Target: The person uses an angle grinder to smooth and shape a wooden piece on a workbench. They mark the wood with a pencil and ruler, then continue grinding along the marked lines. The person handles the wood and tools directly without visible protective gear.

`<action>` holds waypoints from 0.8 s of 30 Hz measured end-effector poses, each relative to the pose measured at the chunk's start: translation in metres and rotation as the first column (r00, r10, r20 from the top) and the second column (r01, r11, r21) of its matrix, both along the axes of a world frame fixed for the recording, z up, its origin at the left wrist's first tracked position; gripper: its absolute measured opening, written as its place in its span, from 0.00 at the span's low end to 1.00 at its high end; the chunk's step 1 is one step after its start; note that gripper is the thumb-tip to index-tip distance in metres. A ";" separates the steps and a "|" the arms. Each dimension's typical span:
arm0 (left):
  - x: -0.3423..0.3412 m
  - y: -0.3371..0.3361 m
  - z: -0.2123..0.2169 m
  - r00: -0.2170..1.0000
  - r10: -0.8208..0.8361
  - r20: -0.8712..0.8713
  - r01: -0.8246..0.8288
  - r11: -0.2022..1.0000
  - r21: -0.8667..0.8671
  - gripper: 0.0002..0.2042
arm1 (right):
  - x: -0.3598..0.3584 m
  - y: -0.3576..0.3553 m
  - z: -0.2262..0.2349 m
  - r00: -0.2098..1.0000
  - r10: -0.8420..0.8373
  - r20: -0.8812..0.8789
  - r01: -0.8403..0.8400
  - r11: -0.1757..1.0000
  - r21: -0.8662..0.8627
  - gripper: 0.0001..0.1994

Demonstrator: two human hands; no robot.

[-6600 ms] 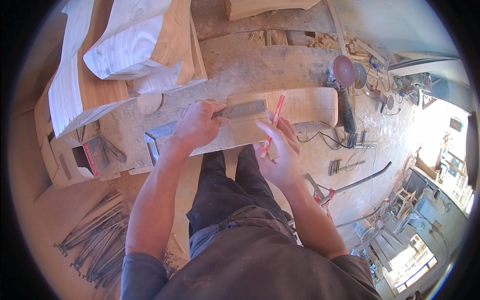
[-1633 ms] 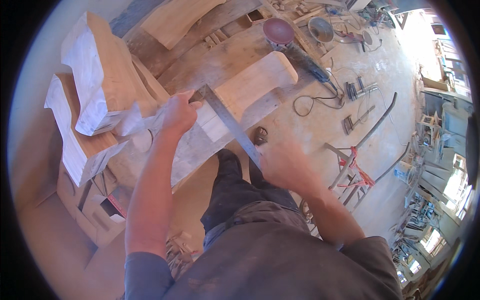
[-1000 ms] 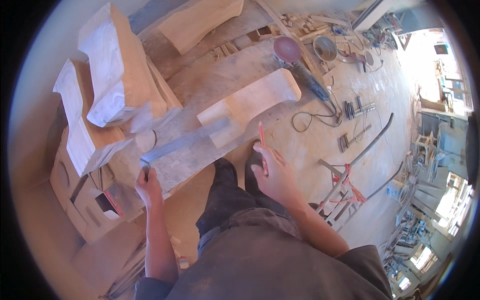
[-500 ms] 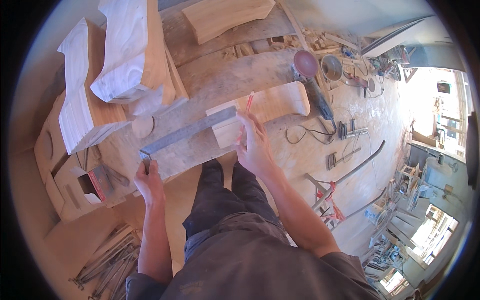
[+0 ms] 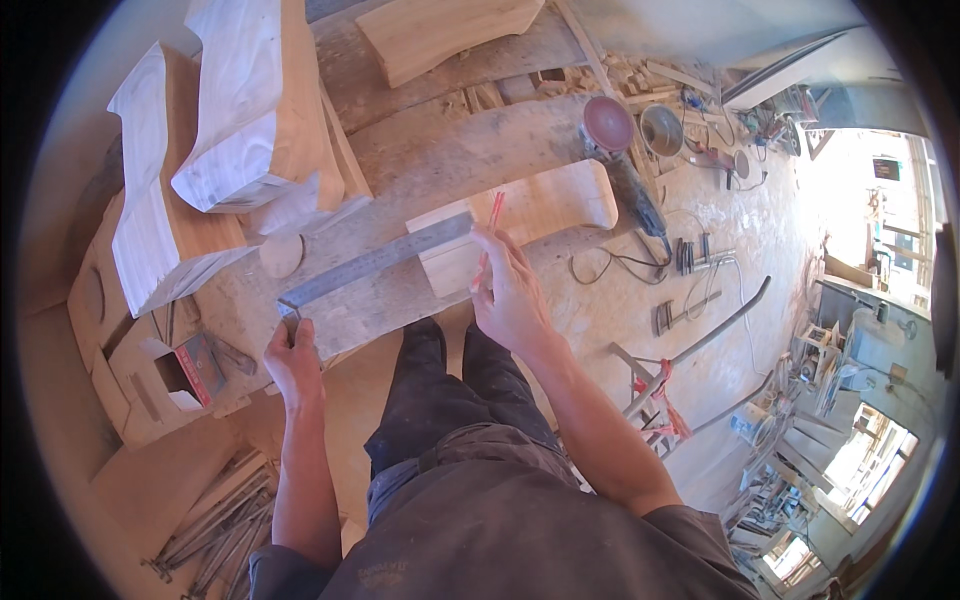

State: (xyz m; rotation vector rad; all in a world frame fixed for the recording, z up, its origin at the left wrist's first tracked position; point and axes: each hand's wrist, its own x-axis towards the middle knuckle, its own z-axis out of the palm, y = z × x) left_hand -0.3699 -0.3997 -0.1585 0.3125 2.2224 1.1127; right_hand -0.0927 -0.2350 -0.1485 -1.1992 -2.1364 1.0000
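A long steel square (image 5: 375,261) lies slanted across a weathered plank (image 5: 440,180) and onto a pale curved wood piece (image 5: 535,215). My left hand (image 5: 293,358) grips the lower left end of the square at the plank's near edge. My right hand (image 5: 510,290) holds a red pencil (image 5: 490,225) upright against the pale wood piece, just right of the square's far end. My dark trouser legs (image 5: 440,390) stand right below the plank.
Big carved pale timber blocks (image 5: 235,120) are stacked at the left. An angle grinder (image 5: 615,160) with a round disc rests by the curved piece, its cable on the dusty floor. Clamps (image 5: 690,320) and bars lie at right. A small red box (image 5: 195,365) and metal rods (image 5: 215,525) lie lower left.
Since a second ago my left hand has kept the square's end while my right hand with the pencil moved up onto the pale wood piece beside the blade. The view shifted slightly.
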 end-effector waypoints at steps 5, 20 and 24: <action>-0.001 -0.005 -0.005 0.998 0.029 0.050 -0.030 0.999 0.019 0.06 | -0.001 0.001 0.004 1.000 0.005 -0.001 -0.005 1.000 -0.017 0.32; -0.007 0.001 -0.002 0.991 0.027 0.131 -0.021 0.999 -0.047 0.06 | -0.002 0.006 0.014 0.994 0.025 0.111 -0.026 1.000 0.015 0.30; -0.011 0.000 -0.008 0.979 0.053 0.199 -0.046 0.998 -0.037 0.06 | -0.002 0.008 0.017 0.991 0.029 0.127 -0.031 0.999 0.010 0.29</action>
